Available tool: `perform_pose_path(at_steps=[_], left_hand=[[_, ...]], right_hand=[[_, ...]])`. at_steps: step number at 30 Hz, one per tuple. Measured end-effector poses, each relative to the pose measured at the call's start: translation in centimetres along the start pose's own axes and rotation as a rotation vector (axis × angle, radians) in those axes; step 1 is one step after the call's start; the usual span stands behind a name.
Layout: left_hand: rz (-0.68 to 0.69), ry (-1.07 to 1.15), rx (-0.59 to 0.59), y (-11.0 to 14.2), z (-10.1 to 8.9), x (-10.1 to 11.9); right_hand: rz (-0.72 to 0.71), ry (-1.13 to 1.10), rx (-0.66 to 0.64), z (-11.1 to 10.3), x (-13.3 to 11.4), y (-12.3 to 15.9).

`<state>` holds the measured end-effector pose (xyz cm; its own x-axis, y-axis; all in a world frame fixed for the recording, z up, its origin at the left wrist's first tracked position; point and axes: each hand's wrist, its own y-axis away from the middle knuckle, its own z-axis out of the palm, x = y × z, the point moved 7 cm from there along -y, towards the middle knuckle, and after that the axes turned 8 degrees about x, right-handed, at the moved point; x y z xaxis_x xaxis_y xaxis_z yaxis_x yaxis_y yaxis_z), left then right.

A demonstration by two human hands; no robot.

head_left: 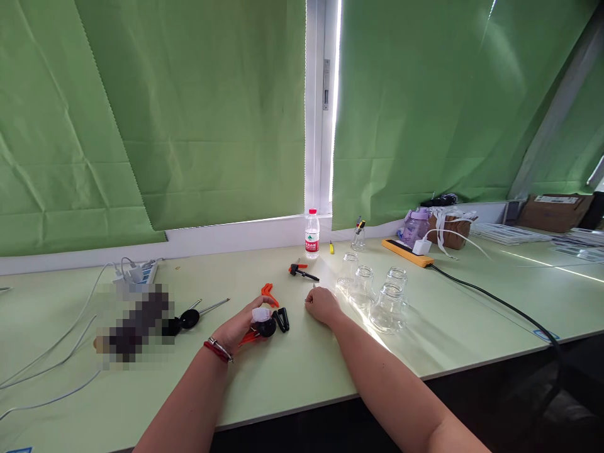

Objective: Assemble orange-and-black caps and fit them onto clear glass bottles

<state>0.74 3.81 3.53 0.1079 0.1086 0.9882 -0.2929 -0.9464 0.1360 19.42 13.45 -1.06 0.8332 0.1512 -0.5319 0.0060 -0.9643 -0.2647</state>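
Observation:
My left hand curls around a small white crumpled piece, which may be a tissue or a bag. Against it is a black round part; whether the hand grips this too I cannot tell. Orange plastic pieces show beneath that hand, and another orange piece lies just past its fingertips. Black clip-like parts lie at its right. My right hand is closed near the table, with a tiny tip poking out above the fingers. Beyond it lies a black and orange clamp-like tool.
Several upturned clear glasses stand at the right. Behind are a water bottle, a yellow cutter and an orange power strip with a black cable. Screwdriver-like tools and white cables lie left, beside a blurred area.

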Motion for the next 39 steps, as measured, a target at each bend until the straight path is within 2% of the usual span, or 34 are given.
perform_pose_path(at_steps=[8, 10, 13, 16, 20, 23, 26, 29, 33, 35, 39], left_hand=[[-0.016, 0.022, 0.012, 0.0, -0.2, -0.2], [-0.03, 0.023, 0.007, -0.1, -0.3, -0.4], [-0.04, 0.024, -0.018, -0.4, -0.2, -0.7], [-0.031, 0.015, -0.033, -0.7, -0.1, -0.8], [-0.041, -0.008, 0.01, -0.9, -0.3, -1.1], [-0.036, 0.022, -0.043, -0.8, 0.2, -1.0], [-0.021, 0.044, -0.092, -0.8, 0.7, -0.7], [-0.016, 0.039, -0.094, -0.9, 0.8, -0.5], [0.003, 0.037, -0.085, -0.9, 1.0, -0.4], [0.003, 0.032, -0.08, -1.0, 0.9, -0.6], [-0.002, 0.008, -0.097, -1.5, 0.8, -1.3]], right_hand=[[-0.036, -0.054, 0.018, -0.7, -0.7, 0.5], [-0.052, -0.127, 0.034, -0.8, -1.1, 0.6], [-0.022, -0.489, 0.016, -0.7, -2.0, 1.0], [0.031, -0.915, -0.085, -0.2, -3.6, 1.9], [0.036, -1.148, -0.267, -0.1, -6.3, 3.3], [-0.011, -1.189, -0.362, -0.3, -7.7, 4.2], [-0.084, -1.132, -0.39, -0.4, -8.4, 4.8], [-0.209, -1.024, -0.371, -0.5, -9.0, 5.1], [-0.374, -0.944, -0.258, -1.4, -9.6, 5.2], [-0.4, -0.928, -0.244, -1.5, -9.7, 5.1], [-0.403, -0.951, -0.297, -1.2, -9.6, 5.1]])
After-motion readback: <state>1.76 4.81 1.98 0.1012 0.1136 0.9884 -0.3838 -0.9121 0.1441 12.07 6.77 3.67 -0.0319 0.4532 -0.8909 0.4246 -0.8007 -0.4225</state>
